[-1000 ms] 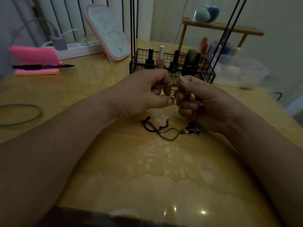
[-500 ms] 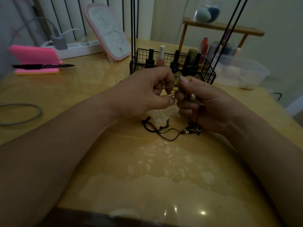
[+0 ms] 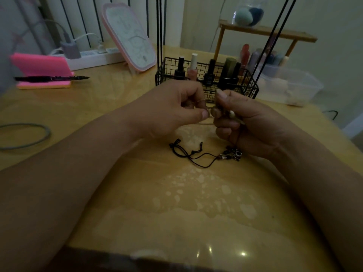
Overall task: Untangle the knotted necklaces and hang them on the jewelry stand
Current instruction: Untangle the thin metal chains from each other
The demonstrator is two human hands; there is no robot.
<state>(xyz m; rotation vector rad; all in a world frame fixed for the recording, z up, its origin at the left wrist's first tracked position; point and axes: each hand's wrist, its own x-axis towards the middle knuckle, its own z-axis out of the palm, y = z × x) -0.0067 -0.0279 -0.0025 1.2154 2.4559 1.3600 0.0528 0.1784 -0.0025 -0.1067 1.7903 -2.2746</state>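
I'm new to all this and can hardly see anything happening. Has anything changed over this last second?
Very little. The left hand and right hand keep pinching the thin gold chain between them above the table. Their fingers only shifted slightly as they picked at it. Nothing was picked up or let go. The black cord necklace lies on the table where it was.

Black cord necklace (image 3: pixel 193 155) (silver beads); gold chain (image 3: pixel 200 100); black wire basket (image 3: pixel 206 79); pink notepad (image 3: pixel 40 70); yellowish-tan table (image 3: pixel 137 193).
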